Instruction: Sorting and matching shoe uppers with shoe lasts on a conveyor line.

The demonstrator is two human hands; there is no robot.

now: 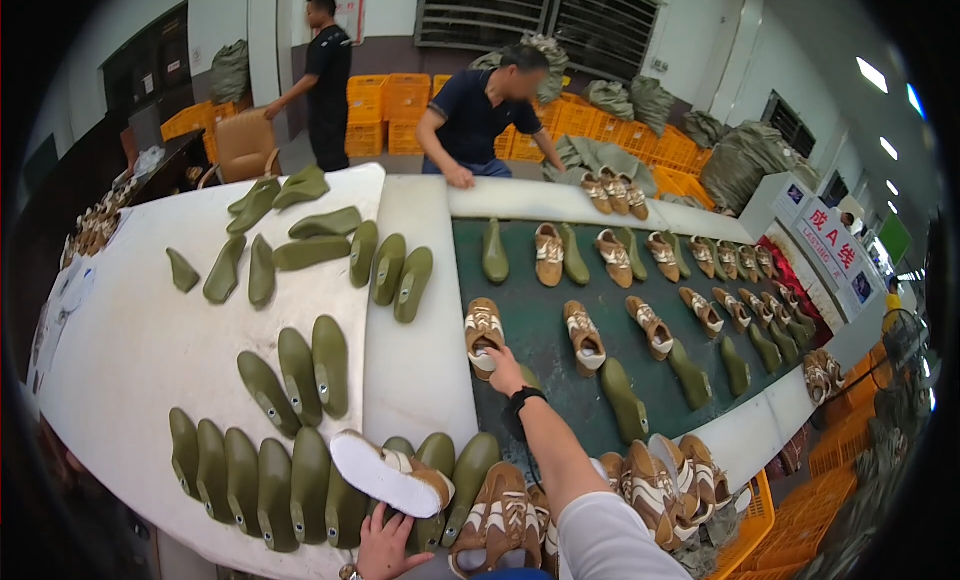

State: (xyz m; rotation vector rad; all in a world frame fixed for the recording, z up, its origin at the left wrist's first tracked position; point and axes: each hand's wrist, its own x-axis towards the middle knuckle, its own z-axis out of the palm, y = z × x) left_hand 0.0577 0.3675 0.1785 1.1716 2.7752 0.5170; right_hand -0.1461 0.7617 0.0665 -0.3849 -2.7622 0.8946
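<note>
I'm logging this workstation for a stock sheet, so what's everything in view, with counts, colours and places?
Belt: one, dark green, centre right
Table: one, white, left
Ledges: at least three, white, bordering belt
Shoes: over twenty, brown and white, on belt and ledges
Lasts: roughly thirty, olive green, on table, ledges and belt
Upturned shoe: one, white-soled, brown upper, among nearest lasts
Co-workers: two, dark clothes, at the back
Chair: one, tan, behind table
Crates: many, orange, back and lower right
Sacks: several, grey-green, back right
Sign: one, white, belt's far right
Wristband: one, black, right wrist
Left hand: one, bare, by upturned shoe
Right hand: one, bare, at belt's leftmost shoe
</note>
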